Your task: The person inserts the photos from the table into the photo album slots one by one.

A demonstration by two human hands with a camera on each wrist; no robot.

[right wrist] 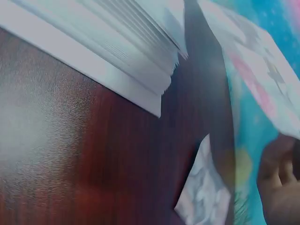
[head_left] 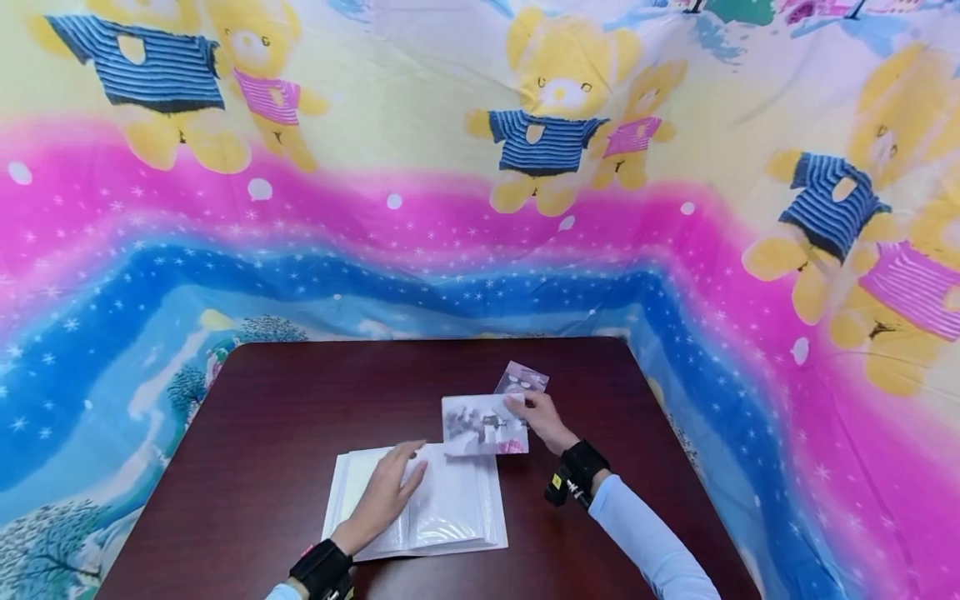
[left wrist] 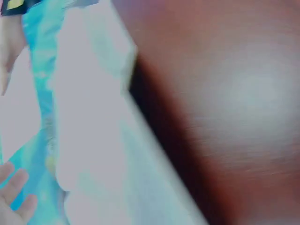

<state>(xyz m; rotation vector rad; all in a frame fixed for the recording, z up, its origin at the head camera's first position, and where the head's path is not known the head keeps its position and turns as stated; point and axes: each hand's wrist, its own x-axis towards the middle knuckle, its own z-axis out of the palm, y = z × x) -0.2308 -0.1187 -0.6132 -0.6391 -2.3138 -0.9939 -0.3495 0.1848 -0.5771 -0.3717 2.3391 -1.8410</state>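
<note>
An open photo album (head_left: 450,517) with clear plastic sleeves lies on the table; its stacked page edges (right wrist: 136,47) show in the right wrist view. My right hand (head_left: 549,421) pinches a grey and white photo (head_left: 480,423) with a pink patch by its right edge, above the album's upper right corner. My left hand (head_left: 384,492) is over the left page, fingers loosely extended and holding nothing; whether it touches the page I cannot tell. Behind the held photo, a second pinkish-grey photo (head_left: 531,377) lies on the table, partly hidden.
The dark red-brown wooden table (head_left: 337,383) has rounded far corners. A curtain (head_left: 420,242) printed with bears and snowflakes hangs around its back and sides. Each wrist wears a black camera strap (head_left: 585,462).
</note>
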